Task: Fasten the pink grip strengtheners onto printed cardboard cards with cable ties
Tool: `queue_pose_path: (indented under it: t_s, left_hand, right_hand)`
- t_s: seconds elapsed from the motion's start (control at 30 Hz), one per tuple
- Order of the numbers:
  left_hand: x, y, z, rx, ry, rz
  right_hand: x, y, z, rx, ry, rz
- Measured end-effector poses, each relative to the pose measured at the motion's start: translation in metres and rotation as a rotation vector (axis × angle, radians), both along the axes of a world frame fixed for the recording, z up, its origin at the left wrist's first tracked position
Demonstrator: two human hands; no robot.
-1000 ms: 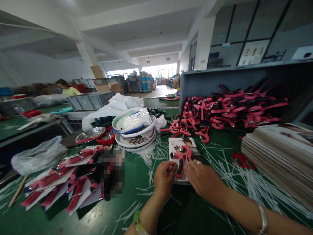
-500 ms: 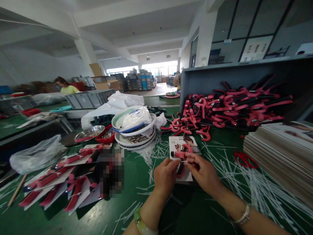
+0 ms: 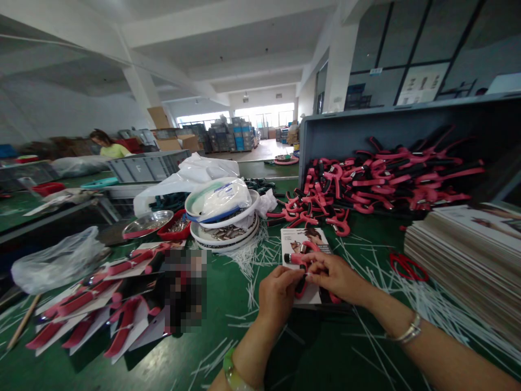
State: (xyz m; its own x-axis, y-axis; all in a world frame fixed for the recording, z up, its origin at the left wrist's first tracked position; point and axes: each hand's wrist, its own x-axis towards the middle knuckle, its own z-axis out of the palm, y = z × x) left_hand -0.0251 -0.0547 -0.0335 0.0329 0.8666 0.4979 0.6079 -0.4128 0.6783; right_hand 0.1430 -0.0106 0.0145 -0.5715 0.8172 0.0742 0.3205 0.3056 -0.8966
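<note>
A pair of pink and black pliers (image 3: 292,258) lies on a printed card (image 3: 290,237) straight ahead of me, on top of a small stack. My left hand (image 3: 277,290) is closed at the left of the black part of the pliers, thumb and forefinger pinched together. From the right, my right hand (image 3: 336,276) pinches at the same spot. A short bit of a white cable tie (image 3: 306,275) shows between the fingertips; most of it is hidden. Other carded pliers (image 3: 122,326) lie in a pile at the left.
A grey crate (image 3: 345,120) lying on its side spills many pliers at the back right. Red-handled scissors (image 3: 408,267) and loose cable ties (image 3: 431,315) lie before a tall card stack (image 3: 456,266). Stacked white bowls (image 3: 223,239) stand at centre back. A person (image 3: 106,145) is far left.
My right hand has turned flatter and its fingers have come lower over the pliers, still meeting the left fingertips. More of the pliers' lower handle shows beneath it.
</note>
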Motion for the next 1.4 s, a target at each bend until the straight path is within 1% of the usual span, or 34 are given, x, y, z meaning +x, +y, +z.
queue_pose_path:
  t_s: [0.07, 0.13, 0.2, 0.3, 0.4, 0.53, 0.63, 0.7, 0.73, 0.83, 0.9, 0.97, 1.03, 1.1, 1.17, 1.2, 1.23, 1.3, 1.33, 1.4]
  left_hand:
    - [0.0, 0.0, 0.001, -0.003, -0.046, -0.044]
    - [-0.001, 0.001, 0.003, -0.004, -0.086, -0.073]
    - [-0.001, 0.001, 0.005, -0.006, -0.113, -0.085]
    - [0.0, 0.001, 0.007, -0.035, -0.133, -0.08]
    - [0.001, 0.002, 0.007, -0.055, -0.141, -0.069]
    - [0.002, 0.0, 0.01, -0.091, -0.127, -0.088]
    - [0.003, -0.004, 0.017, -0.118, -0.077, -0.08]
    - [0.005, -0.006, 0.022, -0.137, -0.022, -0.05]
    - [0.005, -0.006, 0.024, -0.151, 0.005, -0.031]
    - [0.005, -0.007, 0.028, -0.197, 0.047, -0.007]
    - [0.003, -0.008, 0.029, -0.205, 0.043, -0.025]
    - [0.001, -0.01, 0.027, -0.195, 0.04, -0.058]
    - [-0.001, -0.012, 0.024, -0.19, 0.049, -0.044]
    - [-0.001, -0.014, 0.022, -0.21, 0.054, 0.027]
    - [0.0, -0.014, 0.02, -0.236, 0.061, 0.105]
    - [0.001, -0.014, 0.02, -0.241, 0.076, 0.133]
    - [0.002, -0.013, 0.02, -0.238, 0.1, 0.161]
    - [0.001, -0.01, 0.021, -0.229, 0.137, 0.217]
    - [0.0, -0.009, 0.021, -0.222, 0.144, 0.234]
    - [-0.004, -0.006, 0.02, -0.207, 0.137, 0.219]
  right_hand:
    - [-0.002, 0.004, 0.002, -0.014, -0.073, 0.034]
    - [-0.005, 0.004, 0.003, 0.034, -0.151, 0.028]
    - [-0.007, 0.002, 0.003, 0.15, -0.195, -0.03]
    - [-0.004, -0.006, 0.0, 0.341, -0.204, -0.108]
    - [0.003, -0.01, -0.006, 0.524, -0.16, -0.081]
    - [0.008, -0.01, -0.012, 0.779, -0.077, -0.049]
    - [0.005, -0.013, -0.015, 0.875, -0.053, -0.096]
    - [0.004, -0.017, -0.018, 0.876, -0.021, -0.179]
    - [0.004, -0.02, -0.02, 0.848, -0.005, -0.249]
    - [0.006, -0.025, -0.026, 0.689, 0.023, -0.468]
    - [0.007, -0.026, -0.028, 0.613, 0.032, -0.504]
    - [0.006, -0.024, -0.025, 0.565, 0.057, -0.449]
    - [0.003, -0.021, -0.019, 0.502, 0.078, -0.358]
    - [0.0, -0.02, -0.01, 0.449, 0.062, -0.233]
    - [-0.004, -0.021, -0.004, 0.449, -0.001, -0.132]
    - [-0.005, -0.023, -0.003, 0.465, -0.039, -0.106]
    - [-0.005, -0.024, -0.004, 0.485, -0.076, -0.099]
    - [-0.004, -0.027, -0.01, 0.512, -0.127, -0.127]
    - [-0.002, -0.028, -0.013, 0.505, -0.138, -0.143]
    - [0.001, -0.027, -0.02, 0.438, -0.12, -0.178]
